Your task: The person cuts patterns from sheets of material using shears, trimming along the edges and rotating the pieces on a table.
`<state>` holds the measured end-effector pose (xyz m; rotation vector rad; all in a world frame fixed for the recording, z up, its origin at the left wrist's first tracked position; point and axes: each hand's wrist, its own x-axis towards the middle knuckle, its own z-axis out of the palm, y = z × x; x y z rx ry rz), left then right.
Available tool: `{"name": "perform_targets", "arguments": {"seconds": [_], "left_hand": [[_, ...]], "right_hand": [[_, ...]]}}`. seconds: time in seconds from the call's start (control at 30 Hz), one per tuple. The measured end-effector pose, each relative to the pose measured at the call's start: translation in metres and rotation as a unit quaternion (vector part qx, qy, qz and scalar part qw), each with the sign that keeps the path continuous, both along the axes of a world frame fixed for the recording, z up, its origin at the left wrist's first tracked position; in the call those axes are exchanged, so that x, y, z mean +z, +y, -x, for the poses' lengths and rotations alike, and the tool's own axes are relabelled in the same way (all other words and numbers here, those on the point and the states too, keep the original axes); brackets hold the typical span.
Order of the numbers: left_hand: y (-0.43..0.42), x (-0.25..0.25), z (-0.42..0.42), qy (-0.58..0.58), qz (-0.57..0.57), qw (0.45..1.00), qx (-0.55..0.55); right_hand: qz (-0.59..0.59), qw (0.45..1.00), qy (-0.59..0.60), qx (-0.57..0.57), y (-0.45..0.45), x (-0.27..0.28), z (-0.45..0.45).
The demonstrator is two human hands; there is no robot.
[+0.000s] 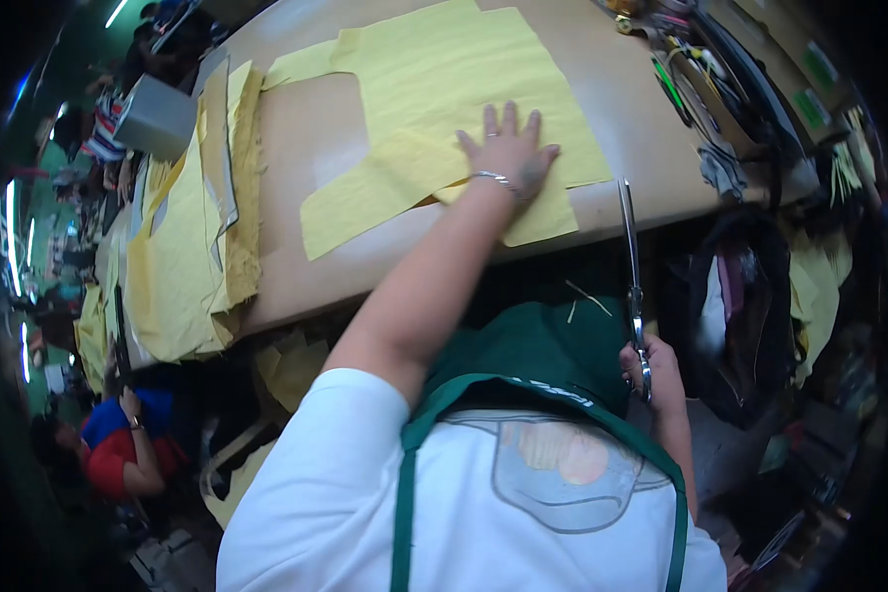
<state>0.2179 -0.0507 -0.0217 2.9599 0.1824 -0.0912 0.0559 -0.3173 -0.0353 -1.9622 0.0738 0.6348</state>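
Note:
My left hand lies flat with fingers spread on yellow fabric spread over the table. Under my palm and wrist, a yellow strip reaches left across the tabletop, and another part hangs near the front edge. A bracelet circles that wrist. Low at my right side, my right hand is wrapped round the handles of long metal scissors. Their blades look closed and point away from me, the tip near the table edge beside the fabric's right corner.
Stacked yellow fabric sits at the table's left end beside a grey box. Pens and tools fill a holder at the right. A dark open bag hangs below. A person in red and blue is at lower left.

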Motion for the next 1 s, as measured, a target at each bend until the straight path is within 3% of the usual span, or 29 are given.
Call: {"name": "perform_targets", "arguments": {"seconds": [0.1, 0.3, 0.47, 0.6, 0.7, 0.8, 1.0], "left_hand": [[-0.015, -0.014, 0.000, -0.070, 0.028, 0.997, -0.023], [-0.002, -0.001, 0.041, -0.023, 0.034, 0.999, -0.005], [0.048, 0.002, 0.074, 0.034, 0.012, 0.996, 0.081], [0.079, 0.019, 0.107, 0.113, -0.088, 0.970, 0.199], [0.053, 0.041, 0.113, 0.028, -0.142, 0.989, -0.040], [0.027, 0.045, 0.100, 0.059, -0.106, 0.970, -0.213], [0.022, 0.013, 0.091, 0.074, -0.048, 0.968, -0.235]], "right_hand": [[0.024, 1.000, -0.006, 0.017, -0.001, 0.006, 0.003], [-0.026, 0.997, 0.070, 0.011, -0.009, -0.003, 0.013], [0.030, 0.998, 0.035, 0.041, -0.006, 0.001, 0.004], [0.082, 0.994, 0.036, 0.064, -0.004, 0.004, -0.003], [0.073, 0.993, 0.052, 0.073, -0.004, 0.005, -0.005], [0.077, 0.992, 0.062, 0.076, -0.002, 0.013, -0.008], [0.068, 0.992, 0.068, 0.084, -0.005, 0.020, -0.002]]}}
